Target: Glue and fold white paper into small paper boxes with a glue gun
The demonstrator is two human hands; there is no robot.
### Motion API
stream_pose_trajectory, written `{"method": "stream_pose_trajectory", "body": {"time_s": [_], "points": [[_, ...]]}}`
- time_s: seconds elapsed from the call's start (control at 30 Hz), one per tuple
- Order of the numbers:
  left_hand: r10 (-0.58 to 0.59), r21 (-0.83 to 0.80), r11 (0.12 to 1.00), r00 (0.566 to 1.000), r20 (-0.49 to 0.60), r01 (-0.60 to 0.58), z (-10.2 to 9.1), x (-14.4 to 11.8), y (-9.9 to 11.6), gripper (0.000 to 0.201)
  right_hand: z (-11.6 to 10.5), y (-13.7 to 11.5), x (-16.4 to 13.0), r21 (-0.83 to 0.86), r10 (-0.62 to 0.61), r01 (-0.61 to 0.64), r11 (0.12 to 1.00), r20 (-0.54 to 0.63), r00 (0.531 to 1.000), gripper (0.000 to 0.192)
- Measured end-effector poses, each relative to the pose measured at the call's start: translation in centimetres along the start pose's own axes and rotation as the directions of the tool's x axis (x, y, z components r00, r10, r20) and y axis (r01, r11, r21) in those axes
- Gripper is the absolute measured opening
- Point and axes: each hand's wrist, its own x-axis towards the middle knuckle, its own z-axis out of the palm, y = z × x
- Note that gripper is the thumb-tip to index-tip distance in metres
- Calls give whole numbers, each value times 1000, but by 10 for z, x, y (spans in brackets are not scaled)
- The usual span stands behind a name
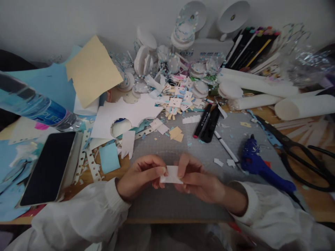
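Observation:
A small white piece of paper [171, 174] is held between my two hands above the grey cutting mat [167, 205]. My left hand [143, 172] pinches its left edge between thumb and fingers. On the opposite edge, my right hand [200, 179] grips it the same way, the index finger bent over the top. Beyond the hands lie yellow paper scraps [176, 134] and a pile of small paper figures with drawn faces [175, 102]. A light blue paper piece [109, 158] rests left of my left hand.
At right are a blue glue gun [258, 164], black scissors [295, 146] and rolled white paper [306, 106]. Black markers [206, 122] lie on the mat. A phone [49, 167] and a water bottle [39, 104] occupy the left, with cut white paper [125, 113] nearby.

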Motion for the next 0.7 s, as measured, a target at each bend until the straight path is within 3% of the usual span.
{"method": "stream_pose_trajectory", "body": {"time_s": [0.17,0.4,0.57,0.63,0.7], "points": [[80,140,988,995,-60,-71,1,-1,5,12,-1,-8,0,-214,-122,123,969,16,992,10],[273,297,916,961,32,-270,14,-22,13,10,14,-23,-13,-496,-242,276,823,133,961,7],[328,441,842,944,39,-311,17,-49,11,6,29,-28,-44,-789,-280,327,521,204,938,23],[342,471,823,939,35,-318,15,-59,12,6,27,-28,-64,-882,-385,276,382,120,915,30],[337,522,795,941,42,-308,11,-66,14,6,17,-29,-84,-971,-530,133,198,8,848,30]]}}
